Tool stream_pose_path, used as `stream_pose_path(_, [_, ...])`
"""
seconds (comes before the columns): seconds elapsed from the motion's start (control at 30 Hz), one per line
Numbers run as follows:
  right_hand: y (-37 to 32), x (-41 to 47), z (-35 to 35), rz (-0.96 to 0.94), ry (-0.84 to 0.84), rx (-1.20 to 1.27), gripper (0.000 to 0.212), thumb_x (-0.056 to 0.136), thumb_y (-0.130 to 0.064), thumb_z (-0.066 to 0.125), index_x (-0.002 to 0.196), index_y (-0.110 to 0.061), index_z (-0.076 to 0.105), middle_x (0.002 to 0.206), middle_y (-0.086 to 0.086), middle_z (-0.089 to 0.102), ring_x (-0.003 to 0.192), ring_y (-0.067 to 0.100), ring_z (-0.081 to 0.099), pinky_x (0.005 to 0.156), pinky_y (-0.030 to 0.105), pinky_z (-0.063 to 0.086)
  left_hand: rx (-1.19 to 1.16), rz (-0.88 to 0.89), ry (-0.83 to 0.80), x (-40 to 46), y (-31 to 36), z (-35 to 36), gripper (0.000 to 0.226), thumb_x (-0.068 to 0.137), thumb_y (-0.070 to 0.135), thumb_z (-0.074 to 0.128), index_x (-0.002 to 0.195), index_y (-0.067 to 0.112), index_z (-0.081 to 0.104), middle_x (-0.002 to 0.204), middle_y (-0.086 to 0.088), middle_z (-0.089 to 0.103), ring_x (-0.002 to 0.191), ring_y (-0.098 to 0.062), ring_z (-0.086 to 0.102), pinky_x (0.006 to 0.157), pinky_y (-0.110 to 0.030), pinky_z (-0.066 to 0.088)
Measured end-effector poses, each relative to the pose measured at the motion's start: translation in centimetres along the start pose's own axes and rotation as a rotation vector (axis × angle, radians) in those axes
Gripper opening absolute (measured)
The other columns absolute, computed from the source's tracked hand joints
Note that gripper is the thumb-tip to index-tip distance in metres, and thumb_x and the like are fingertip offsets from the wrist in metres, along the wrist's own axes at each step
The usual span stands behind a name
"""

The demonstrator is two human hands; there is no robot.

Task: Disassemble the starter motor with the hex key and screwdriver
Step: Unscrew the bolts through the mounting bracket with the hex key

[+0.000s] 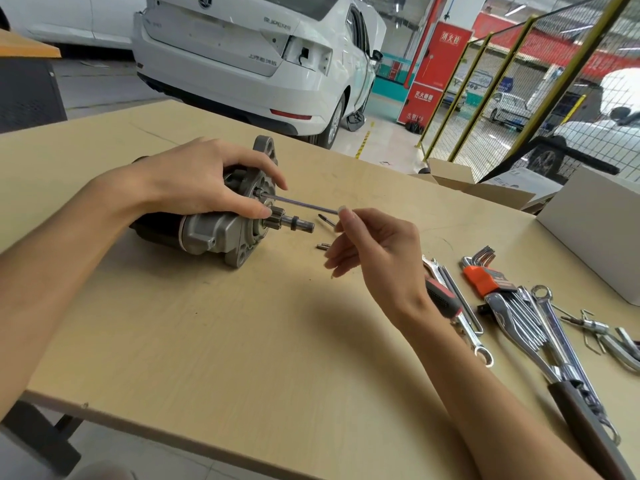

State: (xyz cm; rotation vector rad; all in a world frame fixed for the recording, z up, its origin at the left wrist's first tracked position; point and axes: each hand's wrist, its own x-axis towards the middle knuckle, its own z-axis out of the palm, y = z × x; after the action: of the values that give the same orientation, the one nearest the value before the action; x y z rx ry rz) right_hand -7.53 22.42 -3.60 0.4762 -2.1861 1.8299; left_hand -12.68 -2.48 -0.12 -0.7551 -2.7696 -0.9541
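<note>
Head view: right hand (374, 251) pinches hex key (301, 203); left hand (207, 181) clamps starter motor (214, 230). Key could slip and round the bolt.

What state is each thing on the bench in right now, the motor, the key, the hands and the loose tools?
Starter motor: on its side, left hand gripping it.
Hex key: tip in a front bolt, right hand pinching its end.
Screwdriver: lying unused.
Hex key set: in holder.

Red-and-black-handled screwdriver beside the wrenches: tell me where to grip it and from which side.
Grip the red-and-black screwdriver handle from above, fingers across its ribbed black section. It lies flat on the wooden table, shaft partly hidden under the right hand; chrome wrenches crowd its right side.
</note>
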Motion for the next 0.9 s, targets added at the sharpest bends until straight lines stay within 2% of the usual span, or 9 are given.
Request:
stream_pose_path(0.13, [-0.7, 0.1, 0.0, 0.208, -0.055, 0.18, 0.03, 0.102, -0.017, 0.054, 0.076, -0.003, 0.062, 0.054, 0.009, 0.061, 0.045, 0.019, 0.06, 0.043, 0.023, 0.047, -0.109, -0.029, 0.013, -0.1, 0.1, -0.1, 0.059, 0.08, 0.064, 0.068, 0.13, 0.071, 0.037, 0.117, 0.027, 0.057, 0.119, -0.002, 0.051, 0.096, -0.026, 0.035])
stream_pose_path(0.23, [-0.9, 0.2, -0.2, 0.284, -0.111, 0.275, 0.027, 0.102, -0.018, 0.052, 0.082, -0.002, 0.061, 0.054, 0.007, 0.058, 0.045, 0.017, 0.058, 0.043, 0.021, 0.045, -0.376, -0.101, 0.13, 0.5, -0.3, -0.1, 0.045, 0.096, 0.049, 0.037, 0.141, 0.052, 0.038, 0.111, 0.007, 0.065, 0.118, -0.012, 0.057, 0.092, -0.022, 0.035])
stream_pose_path(0.3, [-0.8, 0.2, -0.3, 0.314, -0.133, 0.297, 0.027, 0.103, -0.019, 0.05, 0.084, -0.003, 0.061, 0.055, 0.006, 0.057, 0.045, 0.017, 0.057, 0.042, 0.021, 0.043, -0.411, -0.176, 0.22, 0.9, -0.5, -0.1, 0.039, 0.105, 0.039, 0.024, 0.135, 0.041, 0.05, 0.101, -0.004, 0.07, 0.112, -0.018, 0.061, 0.092, -0.025, 0.036])
stream_pose_path(0.43, [-0.6, 0.3, -0.1, 0.404, -0.124, 0.33, 0.031, 0.103, -0.024, 0.049, 0.081, -0.008, 0.064, 0.053, 0.002, 0.052, 0.043, 0.015, 0.052, 0.04, 0.02, 0.038, -0.417, -0.285, 0.233, 1.2, -0.7, 0.0, 0.057, 0.106, 0.042, 0.011, 0.12, 0.025, 0.064, 0.112, -0.015, 0.07, 0.119, -0.027, 0.056, 0.115, -0.046, 0.022])
stream_pose_path(0.5, [-0.5, 0.3, 0.0, 0.468, -0.13, 0.356, 0.035, 0.104, -0.028, 0.046, 0.078, -0.011, 0.064, 0.052, -0.001, 0.045, 0.042, 0.013, 0.047, 0.039, 0.019, 0.035, -0.424, -0.342, 0.226, 1.2, -0.5, 0.0, 0.063, 0.105, 0.048, 0.009, 0.109, 0.024, 0.067, 0.105, -0.019, 0.07, 0.114, -0.029, 0.057, 0.107, -0.045, 0.026])
stream_pose_path(0.6, [-0.7, 0.3, 0.0, 0.555, -0.159, 0.424, 0.038, 0.103, -0.026, 0.043, 0.074, -0.011, 0.062, 0.055, -0.003, 0.031, 0.041, 0.01, 0.036, 0.037, 0.019, 0.024, -0.353, -0.408, 0.137, 1.3, -0.6, 0.0, 0.066, 0.102, 0.059, 0.012, 0.101, 0.026, 0.069, 0.107, -0.013, 0.068, 0.102, -0.02, 0.058, 0.082, -0.032, 0.032])
stream_pose_path(0.67, [-0.8, 0.3, 0.0, 0.595, -0.19, 0.459, 0.035, 0.1, -0.021, 0.041, 0.072, -0.011, 0.059, 0.055, -0.005, 0.026, 0.041, 0.009, 0.03, 0.036, 0.018, 0.018, -0.3, -0.418, 0.076, 1.3, -0.8, 0.0, 0.069, 0.1, 0.065, 0.012, 0.102, 0.027, 0.07, 0.111, -0.006, 0.066, 0.103, -0.013, 0.056, 0.077, -0.025, 0.03])
stream_pose_path(0.8, [-0.8, 0.1, 0.4, 0.571, -0.242, 0.429, 0.032, 0.1, -0.02, 0.04, 0.074, -0.012, 0.056, 0.055, -0.008, 0.022, 0.041, 0.007, 0.021, 0.035, 0.017, 0.017, -0.259, -0.388, 0.053, 1.1, -1.2, 0.0, 0.068, 0.094, 0.075, 0.019, 0.109, 0.03, 0.069, 0.124, 0.006, 0.063, 0.118, -0.012, 0.053, 0.099, -0.033, 0.029])
stream_pose_path(0.9, [-0.6, -0.2, 0.9, 0.456, -0.247, 0.292, 0.035, 0.104, -0.026, 0.047, 0.073, -0.016, 0.057, 0.054, -0.008, 0.022, 0.043, 0.008, 0.018, 0.038, 0.017, 0.02, -0.248, -0.386, 0.021, 0.7, -0.7, 0.1, 0.075, 0.077, 0.092, 0.027, 0.109, 0.038, 0.067, 0.13, 0.013, 0.062, 0.122, -0.011, 0.053, 0.112, -0.037, 0.03])
